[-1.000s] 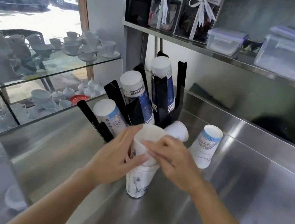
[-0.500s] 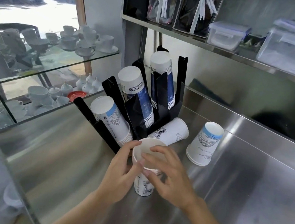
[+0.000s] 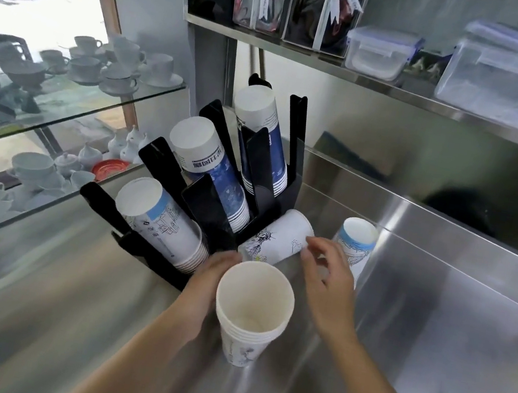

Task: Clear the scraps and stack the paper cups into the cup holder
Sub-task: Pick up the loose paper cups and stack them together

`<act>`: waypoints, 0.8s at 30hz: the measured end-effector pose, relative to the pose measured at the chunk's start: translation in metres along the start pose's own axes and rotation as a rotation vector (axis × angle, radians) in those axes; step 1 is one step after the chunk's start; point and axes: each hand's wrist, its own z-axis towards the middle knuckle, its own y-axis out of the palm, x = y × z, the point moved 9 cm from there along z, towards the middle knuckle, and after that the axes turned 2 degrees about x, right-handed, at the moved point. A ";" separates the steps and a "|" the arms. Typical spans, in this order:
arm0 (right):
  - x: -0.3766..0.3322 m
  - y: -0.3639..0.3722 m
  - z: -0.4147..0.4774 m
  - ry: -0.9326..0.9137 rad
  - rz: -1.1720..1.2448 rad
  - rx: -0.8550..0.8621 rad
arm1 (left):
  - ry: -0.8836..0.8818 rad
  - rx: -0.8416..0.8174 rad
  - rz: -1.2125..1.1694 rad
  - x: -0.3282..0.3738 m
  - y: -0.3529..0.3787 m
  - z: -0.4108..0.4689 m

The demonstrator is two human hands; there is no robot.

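A stack of several nested white paper cups (image 3: 251, 313) stands upright on the steel counter, mouth up. My left hand (image 3: 204, 285) wraps its left side. My right hand (image 3: 327, 279) hovers just right of the stack with fingers spread, holding nothing, close to a white printed cup (image 3: 276, 239) lying on its side. Behind that hand a blue-rimmed cup (image 3: 356, 241) stands upside down. The black cup holder (image 3: 207, 208) fans out with three slanted cup stacks: a white one (image 3: 159, 223), a dark blue one (image 3: 208, 180) and another blue one (image 3: 260, 134).
The steel counter (image 3: 434, 331) runs right and toward me. Glass shelves (image 3: 66, 124) with white teacups stand at the left. A steel shelf (image 3: 391, 84) above holds clear plastic boxes and ribboned gift boxes. A steel backsplash rises behind the holder.
My right hand has lifted off the stack's rim and moved right toward the lying cup. The top cup now sits fully nested. My left hand stays on the stack.
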 end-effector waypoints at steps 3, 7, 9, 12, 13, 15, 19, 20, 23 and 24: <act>0.028 0.018 0.019 0.090 -0.130 -0.087 | -0.113 -0.166 -0.023 -0.018 0.016 0.015; 0.058 0.043 0.035 0.183 -0.235 -0.202 | -0.165 -0.137 -0.014 -0.029 0.012 0.048; 0.072 0.052 0.044 0.204 -0.305 -0.221 | -0.184 -0.099 0.045 -0.035 0.012 0.061; 0.085 0.061 0.053 0.239 -0.386 -0.243 | -0.232 -0.005 0.155 -0.041 0.010 0.071; 0.087 0.061 0.057 0.256 -0.385 -0.223 | -0.234 0.020 0.192 -0.042 0.010 0.075; 0.088 0.057 0.064 0.270 -0.389 -0.159 | -0.238 0.028 0.276 -0.041 0.011 0.080; 0.086 0.046 0.067 0.245 -0.346 -0.043 | -0.260 0.038 0.263 -0.040 0.009 0.081; 0.081 0.045 0.066 0.214 -0.329 -0.022 | -0.262 0.048 0.232 -0.037 0.009 0.079; 0.058 0.037 0.063 0.110 -0.297 0.039 | -0.290 0.034 0.115 -0.027 0.015 0.072; 0.050 0.034 0.064 0.079 -0.271 0.055 | -0.305 0.021 0.080 -0.026 0.017 0.070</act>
